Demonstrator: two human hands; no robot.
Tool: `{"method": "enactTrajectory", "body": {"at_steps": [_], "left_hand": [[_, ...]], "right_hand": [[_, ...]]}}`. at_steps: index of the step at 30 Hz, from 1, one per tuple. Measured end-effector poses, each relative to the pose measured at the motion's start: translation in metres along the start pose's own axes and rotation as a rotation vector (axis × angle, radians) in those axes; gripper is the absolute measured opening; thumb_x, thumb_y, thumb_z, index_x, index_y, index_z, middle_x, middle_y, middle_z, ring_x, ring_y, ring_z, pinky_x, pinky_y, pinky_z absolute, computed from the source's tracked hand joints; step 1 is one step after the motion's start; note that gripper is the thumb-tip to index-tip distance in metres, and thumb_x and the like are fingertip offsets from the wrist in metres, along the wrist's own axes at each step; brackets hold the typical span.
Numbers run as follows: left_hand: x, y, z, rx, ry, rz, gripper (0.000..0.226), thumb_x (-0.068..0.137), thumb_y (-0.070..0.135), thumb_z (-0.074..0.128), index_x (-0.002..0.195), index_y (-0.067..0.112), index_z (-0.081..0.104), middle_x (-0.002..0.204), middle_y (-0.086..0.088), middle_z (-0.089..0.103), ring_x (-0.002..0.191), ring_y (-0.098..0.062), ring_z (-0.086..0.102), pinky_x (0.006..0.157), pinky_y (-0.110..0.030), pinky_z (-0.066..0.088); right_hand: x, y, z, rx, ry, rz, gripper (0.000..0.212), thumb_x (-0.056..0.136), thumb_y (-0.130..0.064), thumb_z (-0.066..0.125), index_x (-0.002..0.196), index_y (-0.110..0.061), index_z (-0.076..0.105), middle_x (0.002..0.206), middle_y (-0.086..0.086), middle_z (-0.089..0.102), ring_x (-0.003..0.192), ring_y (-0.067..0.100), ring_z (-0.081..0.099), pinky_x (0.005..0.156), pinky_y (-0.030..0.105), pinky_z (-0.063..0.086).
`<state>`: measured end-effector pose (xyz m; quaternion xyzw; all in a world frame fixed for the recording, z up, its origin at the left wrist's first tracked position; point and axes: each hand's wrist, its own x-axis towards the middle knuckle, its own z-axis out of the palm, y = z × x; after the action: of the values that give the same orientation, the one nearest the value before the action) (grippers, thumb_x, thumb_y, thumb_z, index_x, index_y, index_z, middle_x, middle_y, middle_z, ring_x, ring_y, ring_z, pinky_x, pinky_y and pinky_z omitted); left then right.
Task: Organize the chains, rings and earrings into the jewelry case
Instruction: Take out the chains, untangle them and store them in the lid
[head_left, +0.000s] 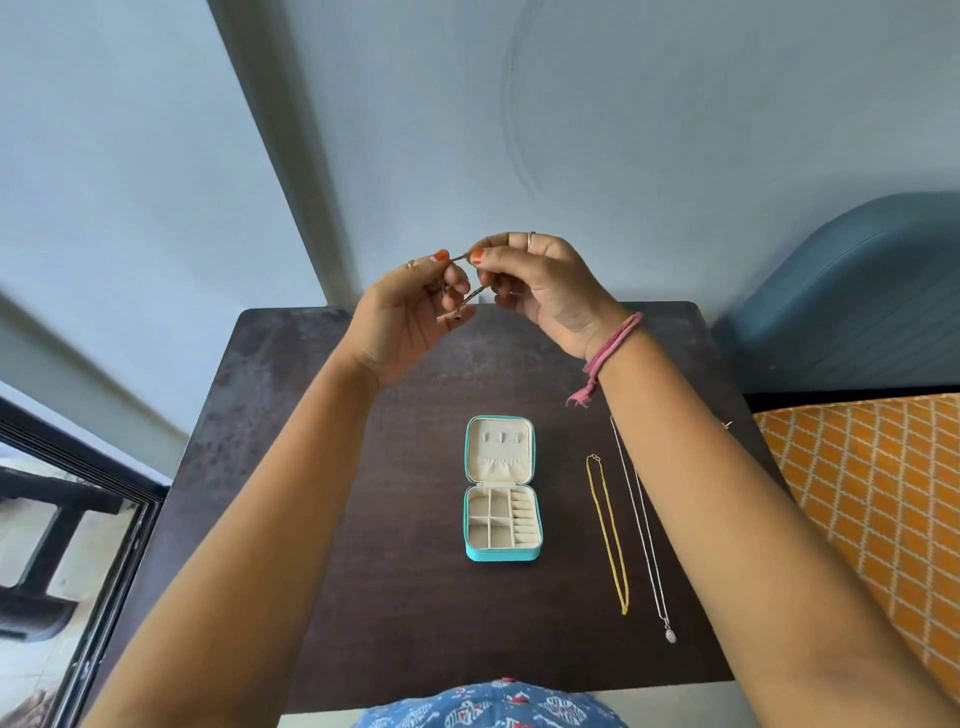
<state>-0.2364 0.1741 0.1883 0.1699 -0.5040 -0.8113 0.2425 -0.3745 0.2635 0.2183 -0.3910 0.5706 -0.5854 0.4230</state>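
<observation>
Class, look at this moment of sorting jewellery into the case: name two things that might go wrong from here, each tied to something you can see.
1. Both hands, left hand and right hand, pinch a thin dark chain high above the dark wooden table; if it slips, it may miss the open turquoise jewellery case.
2. The right forearm hangs over the silver pendant chain beside the gold chain; lowering it might drag or tangle them.

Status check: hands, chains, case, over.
Left hand and right hand pinch a thin chain, raised. Jewelry case open, compartments bare. Gold chain, silver chain on table.
</observation>
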Motion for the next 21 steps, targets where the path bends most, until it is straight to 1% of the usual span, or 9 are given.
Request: {"method": "enactTrajectory", "body": {"at_steps": [4, 7, 9, 11, 13, 14, 16, 18, 21], "left_hand": [[0.005, 0.002, -0.003, 0.065, 0.01, 0.013, 0.037, 0.101, 0.021, 0.042, 0.072, 0.015, 0.064, 0.062, 0.004, 0.059, 0.052, -0.004, 0.05, 0.077, -0.028, 0.045], [0.008, 0.005, -0.006, 0.164, -0.011, 0.03, 0.039, 0.101, 0.018, 0.042, 0.071, 0.016, 0.066, 0.058, 0.004, 0.059, 0.049, -0.005, 0.049, 0.078, -0.031, 0.039], [0.01, 0.007, -0.007, 0.226, -0.031, 0.043, 0.041, 0.101, 0.019, 0.043, 0.066, 0.019, 0.065, 0.057, 0.004, 0.058, 0.049, -0.007, 0.047, 0.076, -0.031, 0.038], [0.011, 0.007, -0.007, 0.321, -0.035, 0.077, 0.037, 0.101, 0.022, 0.044, 0.068, 0.019, 0.062, 0.058, 0.003, 0.056, 0.052, -0.012, 0.043, 0.068, -0.027, 0.038], [0.012, 0.011, -0.005, 0.48, 0.001, 0.123, 0.031, 0.101, 0.023, 0.044, 0.076, 0.015, 0.06, 0.06, 0.001, 0.054, 0.053, -0.012, 0.042, 0.056, -0.019, 0.037], [0.012, 0.013, -0.004, 0.587, 0.021, 0.138, 0.028, 0.101, 0.025, 0.046, 0.08, 0.013, 0.06, 0.061, 0.001, 0.053, 0.053, -0.012, 0.043, 0.053, -0.018, 0.038], [0.012, 0.02, -0.001, 0.822, 0.031, 0.142, 0.026, 0.099, 0.03, 0.049, 0.082, 0.014, 0.06, 0.058, 0.006, 0.053, 0.052, -0.01, 0.044, 0.054, -0.017, 0.039], [0.012, 0.027, 0.0, 1.048, 0.027, 0.116, 0.027, 0.098, 0.033, 0.052, 0.075, 0.021, 0.059, 0.053, 0.011, 0.052, 0.049, -0.005, 0.044, 0.051, -0.014, 0.037], [0.016, 0.032, 0.0, 1.177, 0.048, 0.055, 0.029, 0.097, 0.039, 0.052, 0.077, 0.02, 0.06, 0.055, 0.01, 0.053, 0.046, -0.001, 0.045, 0.048, -0.013, 0.037]], "right_hand": [[0.002, 0.004, -0.006, -0.141, -0.081, -0.022, 0.01, 0.089, -0.021, 0.064, 0.091, -0.015, 0.071, 0.074, 0.001, 0.061, 0.072, 0.01, 0.051, 0.065, 0.023, 0.037], [0.004, 0.002, -0.008, -0.246, -0.093, -0.057, 0.019, 0.09, -0.028, 0.064, 0.096, -0.012, 0.072, 0.081, 0.004, 0.065, 0.074, 0.007, 0.057, 0.063, 0.018, 0.038], [0.007, 0.001, -0.01, -0.282, -0.095, -0.067, 0.021, 0.087, -0.027, 0.068, 0.104, -0.014, 0.072, 0.079, 0.002, 0.069, 0.076, 0.006, 0.062, 0.066, 0.016, 0.042], [0.01, 0.003, -0.013, -0.28, -0.13, -0.061, 0.028, 0.085, -0.023, 0.071, 0.111, -0.014, 0.068, 0.084, 0.005, 0.073, 0.085, 0.011, 0.068, 0.083, 0.02, 0.049], [0.012, 0.009, -0.014, -0.253, -0.158, -0.064, 0.035, 0.083, -0.017, 0.073, 0.116, -0.007, 0.065, 0.094, 0.014, 0.073, 0.097, 0.022, 0.069, 0.101, 0.035, 0.047], [0.013, 0.012, -0.014, -0.246, -0.163, -0.071, 0.035, 0.083, -0.016, 0.073, 0.116, -0.005, 0.064, 0.097, 0.016, 0.073, 0.101, 0.024, 0.068, 0.104, 0.039, 0.045], [0.014, 0.016, -0.015, -0.258, -0.169, -0.089, 0.033, 0.083, -0.011, 0.072, 0.114, -0.003, 0.065, 0.101, 0.016, 0.072, 0.104, 0.024, 0.067, 0.103, 0.039, 0.046], [0.014, 0.018, -0.016, -0.282, -0.177, -0.091, 0.031, 0.082, -0.004, 0.071, 0.112, -0.004, 0.066, 0.102, 0.012, 0.072, 0.101, 0.02, 0.068, 0.099, 0.033, 0.049], [0.014, 0.017, -0.016, -0.328, -0.195, -0.076, 0.042, 0.079, 0.0, 0.073, 0.119, -0.007, 0.062, 0.108, 0.006, 0.07, 0.094, 0.016, 0.068, 0.094, 0.03, 0.051]]}}
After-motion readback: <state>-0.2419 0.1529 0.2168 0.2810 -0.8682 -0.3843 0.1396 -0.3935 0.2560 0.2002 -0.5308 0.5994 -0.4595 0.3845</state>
